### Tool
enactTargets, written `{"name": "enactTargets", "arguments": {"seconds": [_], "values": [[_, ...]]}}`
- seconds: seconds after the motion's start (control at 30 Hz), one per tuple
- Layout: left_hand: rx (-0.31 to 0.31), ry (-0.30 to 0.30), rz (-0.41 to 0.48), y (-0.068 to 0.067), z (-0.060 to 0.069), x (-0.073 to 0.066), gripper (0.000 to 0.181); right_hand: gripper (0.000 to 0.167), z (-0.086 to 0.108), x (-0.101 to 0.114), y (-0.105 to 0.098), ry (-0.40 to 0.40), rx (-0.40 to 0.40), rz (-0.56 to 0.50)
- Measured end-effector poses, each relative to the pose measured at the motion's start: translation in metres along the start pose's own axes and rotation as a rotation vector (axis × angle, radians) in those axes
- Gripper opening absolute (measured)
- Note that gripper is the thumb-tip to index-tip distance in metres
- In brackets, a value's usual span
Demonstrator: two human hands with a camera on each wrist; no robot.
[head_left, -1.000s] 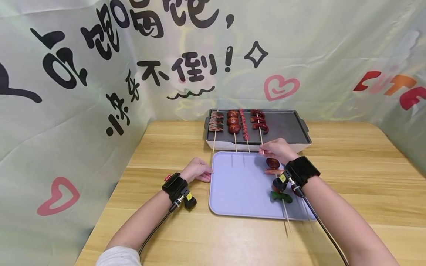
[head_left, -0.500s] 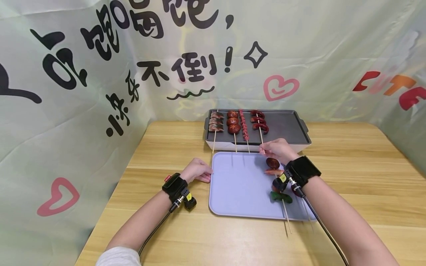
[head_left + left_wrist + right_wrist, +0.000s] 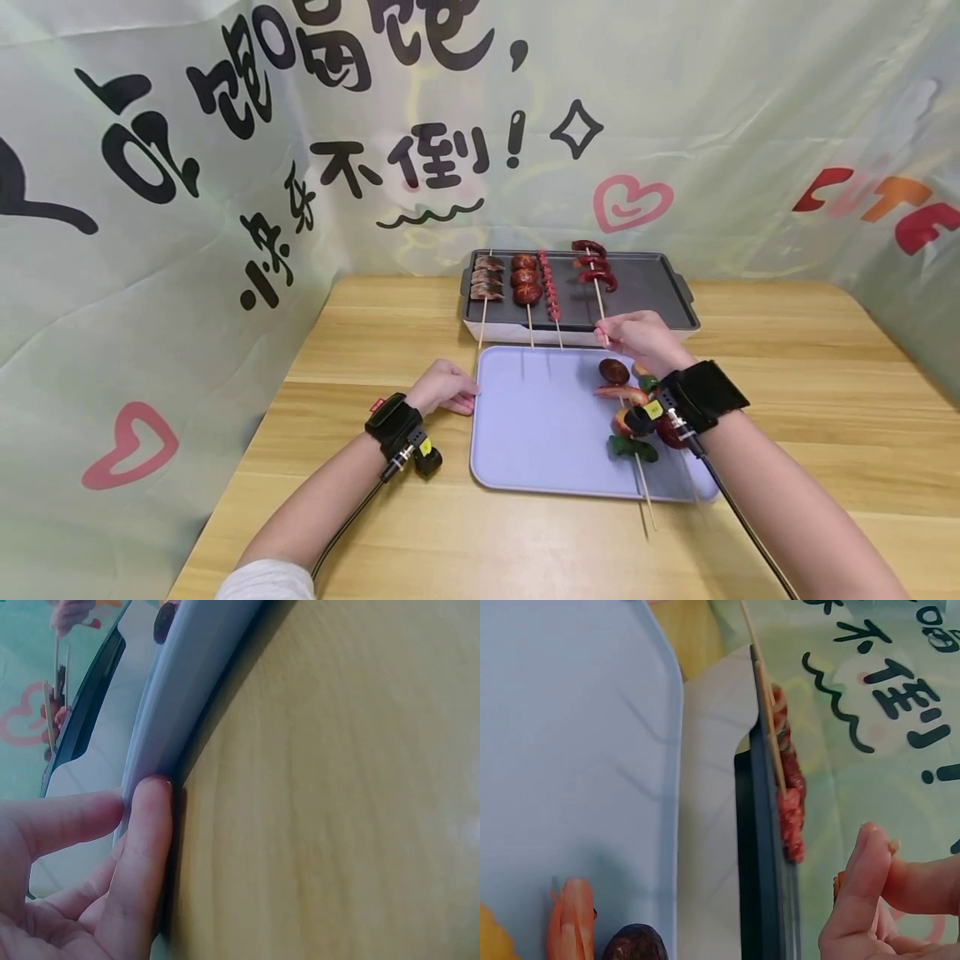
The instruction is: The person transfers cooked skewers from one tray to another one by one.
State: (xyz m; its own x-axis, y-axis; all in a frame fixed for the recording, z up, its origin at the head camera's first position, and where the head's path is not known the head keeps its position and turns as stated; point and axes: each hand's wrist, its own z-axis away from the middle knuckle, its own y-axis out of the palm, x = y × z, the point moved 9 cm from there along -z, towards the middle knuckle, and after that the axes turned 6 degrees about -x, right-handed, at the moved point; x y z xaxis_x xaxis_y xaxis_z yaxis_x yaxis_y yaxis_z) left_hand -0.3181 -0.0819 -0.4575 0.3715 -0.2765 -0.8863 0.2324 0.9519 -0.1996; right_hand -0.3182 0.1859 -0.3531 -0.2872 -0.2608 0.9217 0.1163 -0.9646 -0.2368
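Note:
My right hand (image 3: 641, 340) pinches the bare stick end of a skewer with dark red curled pieces (image 3: 594, 264). These pieces appear raised a little over the grey griddle (image 3: 645, 287). In the right wrist view, thumb and finger of the right hand (image 3: 877, 907) meet on the stick tip. At the left side of the lilac tray (image 3: 540, 442), my left hand (image 3: 446, 387) pinches the rim, as the left wrist view shows. On the tray's right part lie mixed skewers with a mushroom cap (image 3: 614, 372), a shrimp-like piece (image 3: 622, 393) and green pepper (image 3: 632, 449), partly hidden by my right wrist.
On the griddle's left half lie a grey sliced-piece skewer (image 3: 487, 279), a mushroom skewer (image 3: 527, 279) and a thin red-pink skewer (image 3: 551, 287), sticks overhanging the front. A printed cloth (image 3: 712, 125) hangs behind the wooden table (image 3: 375, 333). Cables run along both forearms.
The right hand has moved slightly right, lifting the dark red skewer a little off the griddle and shifting it right. My left hand stays at the tray rim.

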Motion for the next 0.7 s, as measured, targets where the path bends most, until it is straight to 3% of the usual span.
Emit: {"name": "enactTargets", "arguments": {"seconds": [0.33, 0.6, 0.7], "values": [[0.004, 0.005, 0.007, 0.001, 0.001, -0.001, 0.01, 0.037, 0.026, -0.008, -0.008, -0.007, 0.02, 0.062], [-0.006, -0.001, -0.008, 0.0, 0.001, -0.002, 0.01, 0.024, 0.052, -0.006, -0.002, -0.142, 0.037, 0.052], [-0.007, 0.006, -0.009, 0.0, 0.002, -0.002, 0.01, 0.028, 0.063, -0.01, 0.001, -0.119, 0.051, 0.047]]}}
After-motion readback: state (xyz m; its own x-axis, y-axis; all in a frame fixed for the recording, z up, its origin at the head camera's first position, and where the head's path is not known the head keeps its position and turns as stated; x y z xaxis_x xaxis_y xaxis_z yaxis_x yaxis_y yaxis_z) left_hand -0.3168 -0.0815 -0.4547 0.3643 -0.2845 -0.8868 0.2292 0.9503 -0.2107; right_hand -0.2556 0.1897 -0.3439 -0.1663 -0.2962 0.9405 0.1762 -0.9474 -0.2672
